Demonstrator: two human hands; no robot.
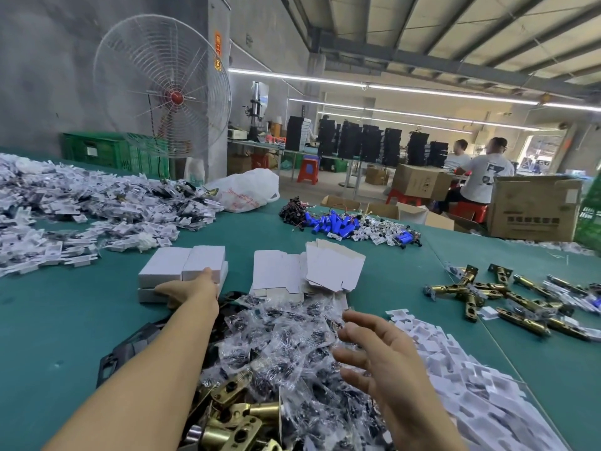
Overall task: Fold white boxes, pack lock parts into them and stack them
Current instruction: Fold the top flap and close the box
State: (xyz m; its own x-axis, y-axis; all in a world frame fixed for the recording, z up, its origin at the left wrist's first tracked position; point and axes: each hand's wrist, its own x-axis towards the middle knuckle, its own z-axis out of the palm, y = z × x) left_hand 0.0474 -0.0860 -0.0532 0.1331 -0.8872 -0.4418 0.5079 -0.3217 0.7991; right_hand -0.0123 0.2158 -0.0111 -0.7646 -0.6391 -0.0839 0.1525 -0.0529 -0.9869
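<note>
White boxes: stacked on our table, 11 o'clock from us.
Left hand: on the stack; grip we cannot tell.
Right hand: fingers spread, over screw bags at 12 o'clock.

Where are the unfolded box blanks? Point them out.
Head view, mid-table: the flat box blanks lie just right of the folded white boxes that the left hand touches, behind the heap of clear bags.
</note>
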